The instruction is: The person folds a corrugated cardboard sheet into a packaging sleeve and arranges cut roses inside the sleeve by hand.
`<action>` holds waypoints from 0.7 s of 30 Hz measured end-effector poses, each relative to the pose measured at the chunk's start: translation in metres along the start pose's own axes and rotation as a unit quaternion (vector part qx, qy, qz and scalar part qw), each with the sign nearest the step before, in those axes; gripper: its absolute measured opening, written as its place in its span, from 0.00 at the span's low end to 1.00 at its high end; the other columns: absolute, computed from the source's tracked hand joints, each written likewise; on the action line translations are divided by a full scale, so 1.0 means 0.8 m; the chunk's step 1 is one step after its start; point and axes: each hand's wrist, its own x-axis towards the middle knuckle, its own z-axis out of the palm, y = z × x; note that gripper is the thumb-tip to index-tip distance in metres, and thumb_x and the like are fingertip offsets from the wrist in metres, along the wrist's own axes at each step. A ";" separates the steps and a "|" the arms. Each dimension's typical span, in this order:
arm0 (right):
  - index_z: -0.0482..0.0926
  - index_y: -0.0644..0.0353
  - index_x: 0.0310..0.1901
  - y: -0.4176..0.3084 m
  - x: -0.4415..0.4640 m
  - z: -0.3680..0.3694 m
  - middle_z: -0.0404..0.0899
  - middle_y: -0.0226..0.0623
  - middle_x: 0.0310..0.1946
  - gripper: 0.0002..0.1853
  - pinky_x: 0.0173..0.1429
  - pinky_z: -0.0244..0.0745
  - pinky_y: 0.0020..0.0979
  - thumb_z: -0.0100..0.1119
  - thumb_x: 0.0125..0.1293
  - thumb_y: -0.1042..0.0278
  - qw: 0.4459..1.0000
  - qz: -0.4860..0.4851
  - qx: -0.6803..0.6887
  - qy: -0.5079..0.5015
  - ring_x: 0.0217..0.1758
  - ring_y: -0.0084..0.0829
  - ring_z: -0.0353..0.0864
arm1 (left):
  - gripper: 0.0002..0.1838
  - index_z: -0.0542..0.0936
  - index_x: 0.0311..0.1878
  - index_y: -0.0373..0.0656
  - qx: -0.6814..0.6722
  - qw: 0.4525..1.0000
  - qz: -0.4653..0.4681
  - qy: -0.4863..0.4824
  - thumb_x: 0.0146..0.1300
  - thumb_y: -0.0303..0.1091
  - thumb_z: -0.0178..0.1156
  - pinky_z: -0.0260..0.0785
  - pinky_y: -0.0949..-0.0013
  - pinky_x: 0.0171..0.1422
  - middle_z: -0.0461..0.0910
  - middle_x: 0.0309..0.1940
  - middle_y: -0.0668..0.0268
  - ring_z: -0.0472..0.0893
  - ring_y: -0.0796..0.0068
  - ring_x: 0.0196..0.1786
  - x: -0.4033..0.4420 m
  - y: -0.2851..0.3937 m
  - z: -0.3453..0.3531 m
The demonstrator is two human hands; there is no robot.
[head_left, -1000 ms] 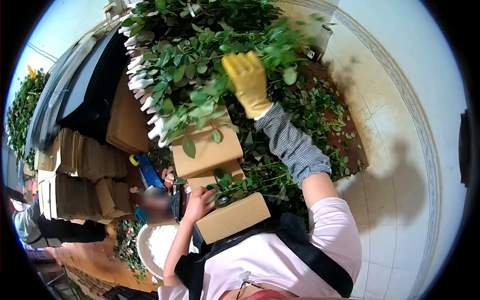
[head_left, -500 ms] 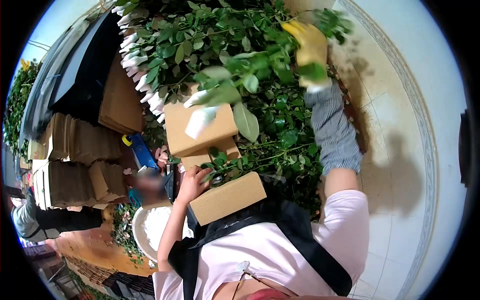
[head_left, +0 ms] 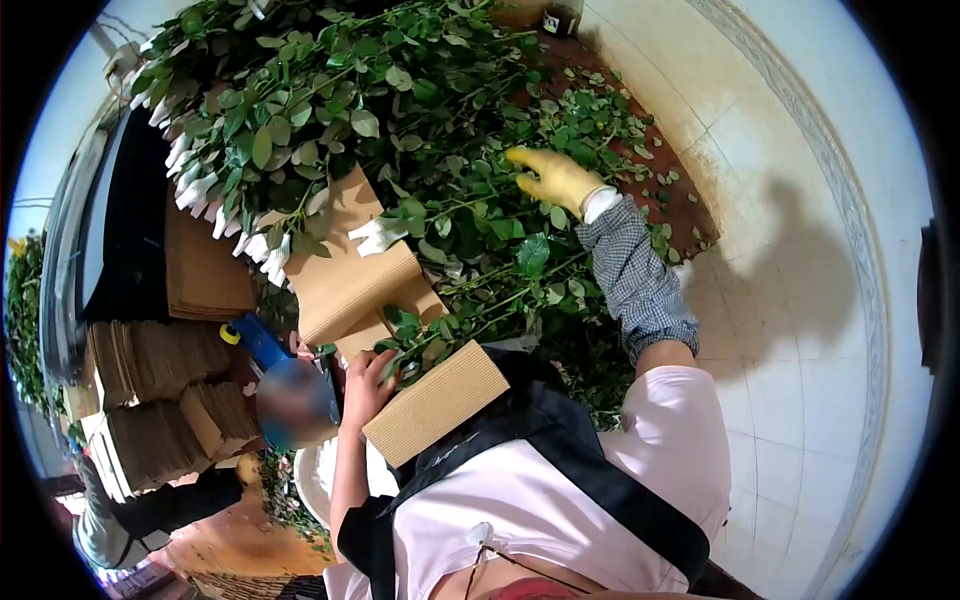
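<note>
My bare left hand (head_left: 368, 385) is at the near end of a tan cardboard wrap (head_left: 438, 402), its bent fingers against the edge and its fingertips partly hidden by leaves. Leafy stems (head_left: 490, 310) run rightward from between the cardboard pieces. Above them lies a folded cardboard piece (head_left: 350, 290), with a white-netted flower head (head_left: 378, 236) on it. My right hand (head_left: 560, 181), in a yellow glove, hovers over the stems at the right; its thumb and fingers are apart, with nothing visible between them.
Many stems with white-netted heads (head_left: 195, 190) are piled at the upper left. Cardboard stacks (head_left: 155, 440), a blue tool (head_left: 262, 340) and a white tub (head_left: 312, 485) are at the left. A person's sleeve (head_left: 100, 515) shows at the lower left. A tiled wall (head_left: 780, 400) stands right.
The white-netted flower, earlier in the air, now lies on the cardboard. My right hand has come down and left from the upper right, its fingers apart. My left hand stays at the cardboard.
</note>
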 end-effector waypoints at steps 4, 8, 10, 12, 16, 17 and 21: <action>0.71 0.52 0.70 0.002 0.056 0.020 0.77 0.47 0.65 0.24 0.67 0.74 0.41 0.54 0.74 0.61 0.995 -0.069 0.031 0.057 0.64 0.45 0.78 | 0.22 0.84 0.55 0.43 0.013 1.000 0.017 -0.002 0.55 0.32 0.69 0.71 0.55 0.55 0.78 0.42 0.54 0.78 0.51 0.48 0.002 0.006 -0.005; 0.72 0.46 0.71 0.031 0.089 0.095 0.70 0.38 0.72 0.27 0.73 0.68 0.46 0.56 0.70 0.65 0.948 -0.002 -0.223 -0.227 0.72 0.42 0.71 | 0.24 0.83 0.57 0.44 0.028 0.999 0.008 -0.017 0.55 0.32 0.69 0.71 0.55 0.56 0.77 0.42 0.55 0.78 0.52 0.49 0.000 0.003 -0.005; 0.82 0.48 0.62 0.004 0.083 0.079 0.80 0.37 0.64 0.22 0.68 0.71 0.43 0.58 0.65 0.69 0.935 -0.070 -0.307 -0.163 0.67 0.40 0.76 | 0.24 0.83 0.57 0.45 0.028 1.000 0.004 -0.008 0.54 0.31 0.69 0.70 0.55 0.57 0.76 0.41 0.56 0.77 0.52 0.48 0.000 0.002 -0.003; 0.89 0.52 0.40 0.001 0.087 0.070 0.87 0.35 0.45 0.09 0.64 0.72 0.42 0.61 0.59 0.71 0.954 -0.105 -0.278 0.033 0.50 0.42 0.82 | 0.24 0.83 0.57 0.45 0.024 1.000 0.001 -0.007 0.54 0.31 0.69 0.70 0.55 0.57 0.76 0.41 0.56 0.77 0.52 0.48 -0.005 0.004 -0.002; 0.85 0.57 0.47 -0.065 0.069 -0.017 0.84 0.40 0.47 0.15 0.65 0.74 0.45 0.68 0.56 0.71 0.886 -0.161 -0.177 0.398 0.49 0.41 0.82 | 0.23 0.83 0.56 0.44 0.018 1.000 0.010 0.002 0.54 0.30 0.69 0.71 0.55 0.55 0.76 0.41 0.55 0.77 0.53 0.47 -0.001 -0.002 0.000; 0.84 0.58 0.49 -0.091 0.057 -0.030 0.83 0.41 0.51 0.16 0.65 0.75 0.44 0.68 0.57 0.71 0.895 -0.114 -0.131 0.412 0.51 0.41 0.82 | 0.23 0.84 0.56 0.44 0.016 1.000 0.005 0.003 0.54 0.30 0.69 0.71 0.56 0.54 0.76 0.40 0.55 0.78 0.53 0.47 -0.003 -0.004 0.002; 0.82 0.59 0.56 -0.089 0.062 -0.015 0.83 0.43 0.54 0.19 0.60 0.76 0.36 0.61 0.62 0.75 0.948 -0.061 0.227 0.214 0.54 0.37 0.83 | 0.23 0.84 0.56 0.43 -0.001 1.000 0.009 0.005 0.53 0.28 0.68 0.72 0.56 0.52 0.76 0.41 0.55 0.78 0.53 0.44 -0.001 -0.004 0.003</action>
